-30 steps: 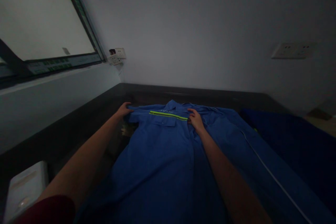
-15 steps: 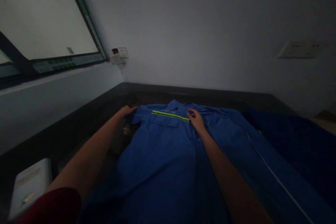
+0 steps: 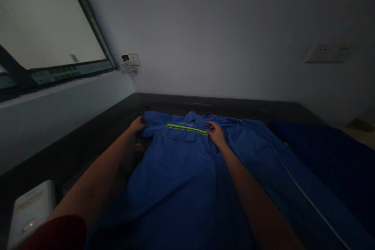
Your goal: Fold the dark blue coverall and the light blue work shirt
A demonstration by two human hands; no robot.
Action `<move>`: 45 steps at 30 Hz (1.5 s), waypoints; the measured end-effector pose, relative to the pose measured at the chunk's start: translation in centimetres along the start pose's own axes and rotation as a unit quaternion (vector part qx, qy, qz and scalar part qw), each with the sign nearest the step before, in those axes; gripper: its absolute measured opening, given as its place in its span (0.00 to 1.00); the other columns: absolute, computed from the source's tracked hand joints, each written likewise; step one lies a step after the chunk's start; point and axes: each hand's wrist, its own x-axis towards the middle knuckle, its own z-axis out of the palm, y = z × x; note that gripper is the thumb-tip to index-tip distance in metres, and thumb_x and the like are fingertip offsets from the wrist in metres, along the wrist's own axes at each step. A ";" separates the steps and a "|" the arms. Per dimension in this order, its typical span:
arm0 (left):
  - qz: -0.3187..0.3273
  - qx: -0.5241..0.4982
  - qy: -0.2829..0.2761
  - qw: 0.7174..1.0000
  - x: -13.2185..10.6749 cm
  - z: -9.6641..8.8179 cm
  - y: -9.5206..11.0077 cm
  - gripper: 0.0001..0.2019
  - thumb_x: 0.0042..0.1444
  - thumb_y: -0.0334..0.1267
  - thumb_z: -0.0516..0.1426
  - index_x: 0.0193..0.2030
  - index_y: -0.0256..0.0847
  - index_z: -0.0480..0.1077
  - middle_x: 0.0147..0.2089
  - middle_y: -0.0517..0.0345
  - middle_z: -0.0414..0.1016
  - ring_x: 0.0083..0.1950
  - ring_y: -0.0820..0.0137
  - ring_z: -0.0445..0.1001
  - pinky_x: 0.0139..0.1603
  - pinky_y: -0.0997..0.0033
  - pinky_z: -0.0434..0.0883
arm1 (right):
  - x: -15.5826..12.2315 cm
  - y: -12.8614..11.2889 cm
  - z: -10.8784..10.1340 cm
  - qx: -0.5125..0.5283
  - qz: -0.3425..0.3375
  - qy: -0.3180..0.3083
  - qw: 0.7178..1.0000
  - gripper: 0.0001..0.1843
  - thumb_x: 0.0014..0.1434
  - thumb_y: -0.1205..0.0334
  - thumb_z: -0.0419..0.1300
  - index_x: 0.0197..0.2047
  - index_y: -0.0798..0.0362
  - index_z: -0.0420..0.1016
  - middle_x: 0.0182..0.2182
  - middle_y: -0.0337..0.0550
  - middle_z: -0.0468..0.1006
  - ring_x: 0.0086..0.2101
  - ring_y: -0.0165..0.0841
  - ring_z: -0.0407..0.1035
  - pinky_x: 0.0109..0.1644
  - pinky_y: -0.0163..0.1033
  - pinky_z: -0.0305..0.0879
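A blue work jacket [image 3: 178, 172] lies spread over the dark counter, its collar toward the wall. Across the chest run a yellow-green stripe and pale lettering, with a flapped pocket below. My left hand [image 3: 137, 124] is closed on the cuff edge of the short-looking sleeve at the left. On the chest, my right hand [image 3: 216, 134] pinches the front edge beside the stripe's right end, thumb and forefinger curved together. More blue cloth with a thin white piping line stretches out to the right, under and beyond my right forearm.
A darker blue garment [image 3: 319, 156] lies at the right. A white box-like object [image 3: 32, 211] sits at the lower left. Behind the dark counter [image 3: 99, 133] rises a wall with sockets [image 3: 129, 63]; a window [image 3: 52, 19] is at the left.
My left hand has shifted slightly left and the sleeve is now drawn out flatter and farther toward the wall. My right hand keeps its hold at the front edge.
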 end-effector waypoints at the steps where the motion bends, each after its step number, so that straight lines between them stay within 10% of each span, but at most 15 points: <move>1: 0.000 0.028 0.007 1.000 -0.5 0.2 -0.2 0.31 0.38 0.29 0.63 0.54 0.36 0.68 0.48 0.42 0.74 0.53 0.50 0.71 0.51 0.55 0.69 | 0.0 0.0 0.1 -0.001 0.000 0.001 1.000 0.26 0.46 0.67 0.56 0.51 0.50 0.72 0.40 0.44 0.72 0.20 0.25 0.63 0.20 0.34 0.65; 6: 0.090 0.154 0.035 0.983 -2.5 2.7 2.2 0.26 0.50 0.35 0.57 0.59 0.39 0.65 0.64 0.36 0.58 0.67 0.42 0.52 0.60 0.40 0.56 | 0.0 0.0 0.3 -0.013 -0.002 0.008 1.000 0.25 0.47 0.66 0.56 0.51 0.51 0.71 0.39 0.43 0.71 0.20 0.26 0.64 0.20 0.34 0.65; 12: 0.245 0.221 -0.112 0.937 -4.7 10.0 7.3 0.19 0.61 0.46 0.51 0.58 0.50 0.67 0.63 0.54 0.65 0.65 0.58 0.58 0.65 0.55 0.54 | 0.0 0.0 0.3 -0.049 -0.020 0.010 0.999 0.28 0.44 0.69 0.60 0.52 0.51 0.72 0.38 0.42 0.73 0.23 0.28 0.64 0.29 0.39 0.68; 16: 0.248 0.247 -0.131 0.927 -6.2 13.9 7.2 0.23 0.63 0.49 0.46 0.63 0.46 0.62 0.67 0.49 0.59 0.69 0.53 0.53 0.65 0.43 0.50 | -0.3 -0.1 0.3 -0.099 -0.061 0.048 0.992 0.28 0.45 0.73 0.59 0.52 0.50 0.72 0.43 0.44 0.73 0.34 0.34 0.68 0.46 0.45 0.67; 24: 0.261 0.254 -0.071 0.928 -7.8 14.3 7.4 0.22 0.64 0.46 0.45 0.63 0.43 0.61 0.67 0.47 0.59 0.69 0.56 0.53 0.65 0.43 0.50 | -1.3 -0.4 0.8 -0.266 -0.137 0.080 0.951 0.28 0.49 0.77 0.54 0.54 0.53 0.69 0.48 0.49 0.69 0.47 0.38 0.66 0.53 0.42 0.63; 30: 0.317 0.223 -0.018 0.922 -10.6 10.0 7.9 0.20 0.62 0.36 0.48 0.60 0.41 0.63 0.62 0.50 0.65 0.64 0.62 0.60 0.68 0.55 0.50 | -2.0 -1.3 0.7 -0.317 -0.162 0.067 0.932 0.25 0.50 0.77 0.53 0.51 0.53 0.73 0.49 0.51 0.68 0.50 0.42 0.61 0.55 0.45 0.60; 37: 0.298 0.144 -0.117 0.936 -16.7 -2.6 4.3 0.17 0.59 0.41 0.49 0.51 0.37 0.69 0.50 0.49 0.74 0.49 0.64 0.73 0.54 0.64 0.68 | -2.4 -4.3 1.0 -0.349 -0.231 0.085 0.904 0.18 0.58 0.70 0.51 0.48 0.52 0.75 0.50 0.51 0.70 0.52 0.43 0.59 0.55 0.48 0.58; 45: 0.118 0.283 -0.259 0.916 -24.8 -11.5 -0.9 0.17 0.60 0.47 0.47 0.44 0.41 0.71 0.42 0.52 0.78 0.41 0.64 0.77 0.39 0.69 0.69 | 0.3 -9.3 9.5 -0.421 -0.220 -0.130 0.870 0.19 0.64 0.69 0.47 0.52 0.54 0.74 0.50 0.48 0.75 0.52 0.36 0.64 0.58 0.38 0.57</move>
